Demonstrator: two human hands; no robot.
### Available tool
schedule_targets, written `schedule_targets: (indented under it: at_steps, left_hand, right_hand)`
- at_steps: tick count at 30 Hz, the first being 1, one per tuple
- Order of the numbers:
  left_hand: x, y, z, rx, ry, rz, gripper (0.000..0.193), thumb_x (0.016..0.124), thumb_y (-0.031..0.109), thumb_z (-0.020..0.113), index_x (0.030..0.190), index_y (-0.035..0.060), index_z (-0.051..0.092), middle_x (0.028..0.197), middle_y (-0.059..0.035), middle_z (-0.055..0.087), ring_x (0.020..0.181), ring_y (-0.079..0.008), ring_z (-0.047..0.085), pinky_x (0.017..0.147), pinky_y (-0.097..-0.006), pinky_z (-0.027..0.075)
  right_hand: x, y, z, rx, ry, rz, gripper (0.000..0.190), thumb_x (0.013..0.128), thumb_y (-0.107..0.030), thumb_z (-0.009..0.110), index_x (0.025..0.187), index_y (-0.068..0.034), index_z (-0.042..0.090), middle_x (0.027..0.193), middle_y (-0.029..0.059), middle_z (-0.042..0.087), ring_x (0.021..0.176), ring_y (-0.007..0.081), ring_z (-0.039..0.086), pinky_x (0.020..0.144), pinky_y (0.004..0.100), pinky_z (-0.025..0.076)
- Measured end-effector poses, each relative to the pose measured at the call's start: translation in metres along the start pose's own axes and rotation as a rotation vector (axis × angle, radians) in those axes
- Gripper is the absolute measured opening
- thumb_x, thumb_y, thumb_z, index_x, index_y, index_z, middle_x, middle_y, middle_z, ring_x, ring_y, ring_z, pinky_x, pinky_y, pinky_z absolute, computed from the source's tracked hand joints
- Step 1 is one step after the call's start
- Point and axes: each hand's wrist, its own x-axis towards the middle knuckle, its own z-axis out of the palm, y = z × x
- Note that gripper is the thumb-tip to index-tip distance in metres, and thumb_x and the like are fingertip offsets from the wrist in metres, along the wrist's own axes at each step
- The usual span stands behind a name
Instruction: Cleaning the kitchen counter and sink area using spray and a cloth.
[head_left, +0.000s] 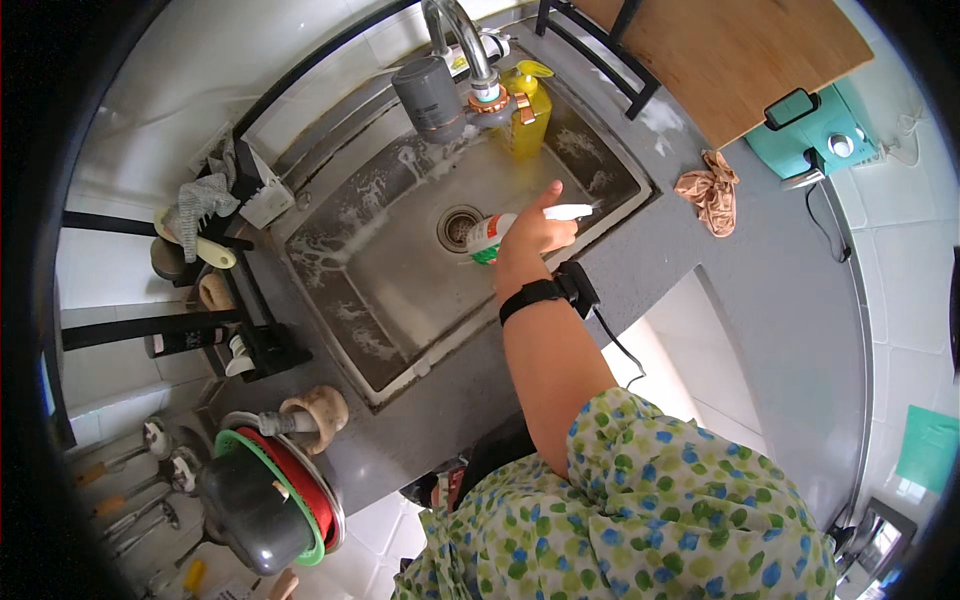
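My right hand (534, 229), with a black strap and a small black device on its wrist, grips a spray bottle (487, 238) over the near right part of the metal sink (397, 277). The bottle has a white spray head, which points right, and a red, white and green body, partly hidden by the hand. My left hand is out of view. Foam and water streaks lie on the sink walls. At the back stands a chrome faucet (474, 46) with a grey filter unit (431, 97), beside a yellow pump bottle (529, 124).
A crumpled tan cloth (711, 193) lies on the grey counter right of the sink, near a teal appliance (814, 135) and a wooden board (750, 52). A black rack (255, 322), a stone mortar (330, 412) and stacked bowls (255, 502) stand at left.
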Motion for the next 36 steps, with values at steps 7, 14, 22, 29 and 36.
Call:
schedule_targets:
  at_steps: [7,14,22,29,36]
  left_hand:
    - [0.005,0.000,0.005,0.085,-0.105,-0.056,0.040,0.090,0.028,0.045,0.124,0.0074,0.044,0.124,-0.0067,0.046,0.110,-0.0176,0.047,0.084,-0.0310,0.041]
    - [0.012,-0.007,0.010,0.211,-0.236,-0.097,0.043,0.091,0.029,0.043,0.128,0.0065,0.041,0.131,-0.0061,0.041,0.116,-0.0172,0.043,0.087,-0.0317,0.039]
    - [0.006,0.081,0.009,0.066,-0.089,-0.116,0.034,0.087,0.032,0.048,0.108,0.0062,0.055,0.106,-0.0134,0.055,0.093,-0.0257,0.055,0.075,-0.0363,0.045]
    - [-0.015,0.073,0.043,-0.564,0.183,-0.243,0.026,0.085,0.021,0.055,0.103,0.0042,0.061,0.091,-0.0123,0.065,0.079,-0.0195,0.062,0.070,-0.0302,0.048]
    - [-0.047,0.164,0.047,-0.386,0.197,-0.431,0.030,0.088,0.026,0.052,0.104,0.0030,0.061,0.089,-0.0101,0.064,0.078,-0.0165,0.061,0.071,-0.0284,0.047]
  right_hand:
    - [0.003,0.005,0.003,0.027,0.060,-0.015,0.065,0.073,-0.055,0.063,0.084,0.007,0.048,0.077,0.0197,0.049,0.072,0.0358,0.054,0.064,0.0449,0.046]
    - [-0.015,-0.009,-0.002,-0.071,-0.154,0.191,0.062,0.075,-0.051,0.064,0.091,0.008,0.052,0.081,0.0196,0.058,0.077,0.0337,0.057,0.066,0.0446,0.047]
    - [0.028,-0.022,-0.011,0.401,-0.938,-0.299,0.041,0.084,-0.038,0.059,0.100,0.000,0.057,0.086,0.0047,0.058,0.078,0.0152,0.055,0.072,0.0296,0.044]
    - [0.067,-0.084,0.043,-0.302,-2.193,-0.502,0.042,0.083,-0.031,0.062,0.112,-0.001,0.053,0.102,0.0080,0.061,0.095,0.0152,0.057,0.084,0.0291,0.044]
    - [0.087,-0.132,0.055,-1.175,-2.405,-0.740,0.041,0.073,-0.023,0.072,0.109,-0.008,0.060,0.098,0.0017,0.064,0.094,0.0136,0.056,0.087,0.0283,0.040]
